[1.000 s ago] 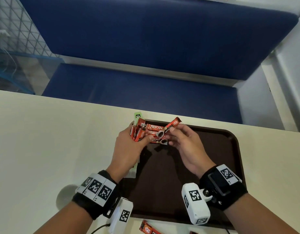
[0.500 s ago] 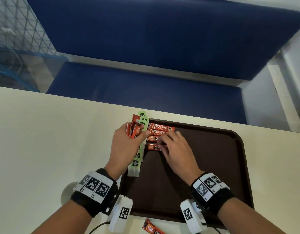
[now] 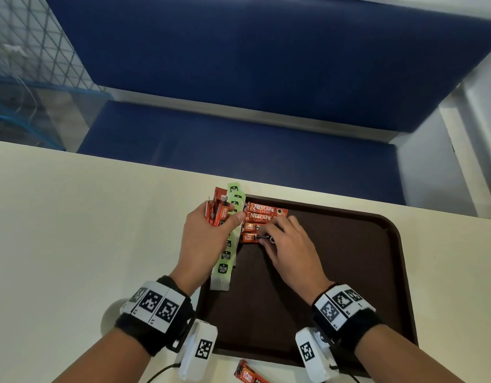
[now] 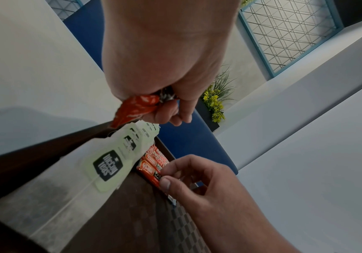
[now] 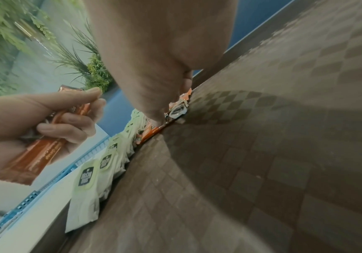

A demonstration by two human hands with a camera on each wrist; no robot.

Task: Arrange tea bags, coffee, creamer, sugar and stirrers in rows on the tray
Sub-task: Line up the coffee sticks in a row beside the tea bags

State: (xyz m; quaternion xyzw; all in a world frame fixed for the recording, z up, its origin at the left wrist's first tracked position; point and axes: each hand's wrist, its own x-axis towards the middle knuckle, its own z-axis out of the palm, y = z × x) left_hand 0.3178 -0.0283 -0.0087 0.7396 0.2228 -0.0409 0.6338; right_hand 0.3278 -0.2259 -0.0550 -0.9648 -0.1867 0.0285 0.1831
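Lying on a cream table (image 3: 72, 230), a dark brown tray (image 3: 349, 272) is seen with a row of pale green McCoy tea bags (image 3: 225, 261) set along its 9 o'clock edge; four orange-red coffee sachets (image 3: 259, 222) are stacked in a row at its 11 o'clock corner, two marked Nescafe Classic at the far side and two marked Great Taste Premium nearer. The nearest Great Taste sachet (image 3: 252, 238) is pinched at its end by the thumb and fingertips of the right hand (image 3: 290, 251), which is held low over the tray; at 9 o'clock of that hand, just beyond the tea bags, a bundle of spare coffee sachets (image 3: 218, 210) is gripped upright in the curled fingers of the left hand (image 3: 205, 241). One more Great Taste sachet (image 3: 247, 374) is seen on the table at 6 o'clock, just outside the tray rim. A blue bench (image 3: 238, 134) is seen beyond the table.
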